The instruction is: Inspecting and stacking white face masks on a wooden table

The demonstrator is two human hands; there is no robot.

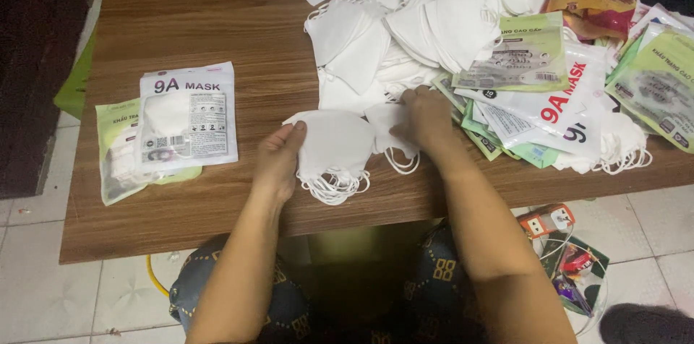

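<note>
One wooden bench [217, 33] carries a loose heap of masks [419, 26] and, nearer its front edge, a small stack of white masks [336, 145]. Left hand [278, 160] pinches the stack's edge; right hand [426, 116] presses flat on a mask beside it, fingers closed. Light, soft, floppy; probably best taken by the folded edge, not the loops.

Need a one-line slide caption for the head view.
Both hands, left hand and right hand, gather a stack of white masks on a wooden table.

Probably a home packing spot: low wooden table [217, 48], tiled floor [43, 293].
</note>
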